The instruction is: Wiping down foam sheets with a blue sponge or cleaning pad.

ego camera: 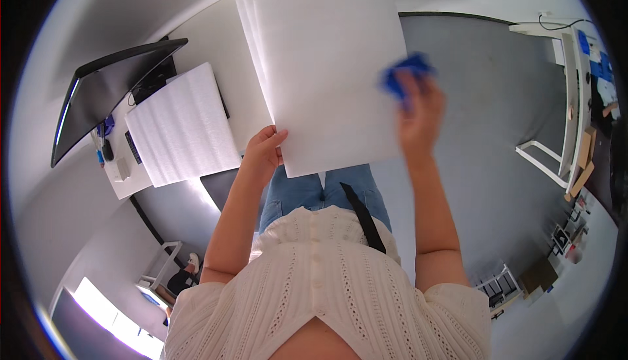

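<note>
In front of me is a stack of thin white foam sheets (328, 75), lying over the desk and reaching past its front edge towards my lap. My left hand (265, 151) pinches the near left corner of the upper sheet between thumb and fingers. Over the right edge of the sheets is my right hand (422, 109), blurred, gripping a crumpled blue cloth-like piece (407, 77). Whether the blue piece touches the sheet cannot be told. Another white foam sheet (184, 124) lies to the left, partly covering a keyboard.
A monitor (117, 95) stands at the left of the light desk (216, 41), near a keyboard (132, 146) and a small white box (117, 169). A white metal frame (569, 104) stands far right. Other people are partly visible at the far right and lower left.
</note>
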Motion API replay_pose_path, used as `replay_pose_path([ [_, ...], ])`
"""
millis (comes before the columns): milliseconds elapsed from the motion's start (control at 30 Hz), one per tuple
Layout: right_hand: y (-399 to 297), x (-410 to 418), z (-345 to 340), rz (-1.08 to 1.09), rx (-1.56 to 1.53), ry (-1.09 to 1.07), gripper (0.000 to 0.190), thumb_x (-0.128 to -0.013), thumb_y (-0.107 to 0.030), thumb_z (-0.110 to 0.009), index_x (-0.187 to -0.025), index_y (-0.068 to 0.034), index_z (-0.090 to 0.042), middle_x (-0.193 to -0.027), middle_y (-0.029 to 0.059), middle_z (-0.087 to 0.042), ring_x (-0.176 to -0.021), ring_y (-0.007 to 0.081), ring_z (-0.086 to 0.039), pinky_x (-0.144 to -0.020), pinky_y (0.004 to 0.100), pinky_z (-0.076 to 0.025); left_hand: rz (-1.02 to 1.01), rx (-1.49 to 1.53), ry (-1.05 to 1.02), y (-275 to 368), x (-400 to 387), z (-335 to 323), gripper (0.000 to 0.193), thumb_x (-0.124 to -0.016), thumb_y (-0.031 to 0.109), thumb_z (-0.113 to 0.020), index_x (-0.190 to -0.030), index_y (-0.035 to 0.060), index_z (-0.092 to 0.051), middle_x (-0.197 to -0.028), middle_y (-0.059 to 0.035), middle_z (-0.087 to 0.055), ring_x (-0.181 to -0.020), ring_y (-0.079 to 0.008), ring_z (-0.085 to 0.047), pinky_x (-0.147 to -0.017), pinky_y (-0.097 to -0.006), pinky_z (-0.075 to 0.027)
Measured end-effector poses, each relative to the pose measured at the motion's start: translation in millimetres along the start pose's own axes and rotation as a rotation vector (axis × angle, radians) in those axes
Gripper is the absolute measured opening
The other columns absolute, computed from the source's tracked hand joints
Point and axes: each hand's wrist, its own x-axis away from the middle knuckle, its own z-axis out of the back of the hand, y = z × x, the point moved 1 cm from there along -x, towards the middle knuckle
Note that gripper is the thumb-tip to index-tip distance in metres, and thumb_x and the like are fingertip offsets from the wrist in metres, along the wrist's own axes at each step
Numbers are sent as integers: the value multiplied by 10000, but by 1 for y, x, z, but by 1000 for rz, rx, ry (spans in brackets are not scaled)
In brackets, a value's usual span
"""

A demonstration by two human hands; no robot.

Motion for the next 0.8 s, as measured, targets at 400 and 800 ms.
replay_pose_path([
  [400, 15, -59, -56, 201, 154, -149, 415, -865, -79, -558, -1250, -224, -610, -1338, 94, -540, -1194, 305, -526, -998, 456, -402, -87, -64, 121, -13, -11, 0, 239, -943, 121, -612, -1123, -26, -555, -948, -87, -671, -812, -136, -659, -686, -263, -548],
  [800, -95, -23, -95, 945, -244, -518, 367, -871, -156, -556, -1200, -289, -649, -1346, -43, -546, -1218, 187, -515, -1022, 369, -418, -120, -47, 178, -22, -11, 1, 246, -924, 110, -629, -1131, -1, -556, -934, -79, -667, -746, -130, -644, -619, -263, -516],
])
